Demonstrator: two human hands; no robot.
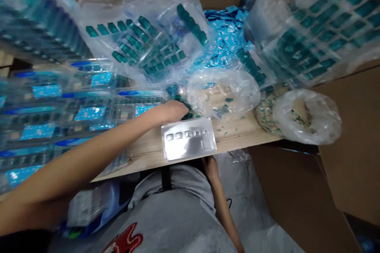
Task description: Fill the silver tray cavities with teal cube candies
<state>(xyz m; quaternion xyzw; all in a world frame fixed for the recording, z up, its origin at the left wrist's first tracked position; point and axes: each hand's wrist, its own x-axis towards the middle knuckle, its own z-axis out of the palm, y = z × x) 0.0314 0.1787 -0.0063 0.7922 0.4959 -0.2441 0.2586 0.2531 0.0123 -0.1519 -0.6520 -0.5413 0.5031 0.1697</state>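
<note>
A light wooden tabletop (154,154) runs across the view, crowded with clear plastic bags (139,35) full of teal blister strips. A heap of blue foil sachets (227,19) lies behind them, and clear blister packs with blue cards (89,112) are stacked at the left. Two bunched, clear bags (307,116) sit at the right end, and teal scraps (228,128) are strewn on the wood nearby. Cardboard boxes (350,126) wall in the tabletop on the far and right sides.

The left arm stretches in from the lower left, and the left hand (172,111) lies curled, knuckles up, over a small cluster of teal pieces (185,110) on the wood; whether it grips them I cannot tell. Just in front of it lies a silver tray (188,139) with small square recesses. The right hand (210,168) is at the near edge, partly hidden beneath the tray, and its state cannot be told.
</note>
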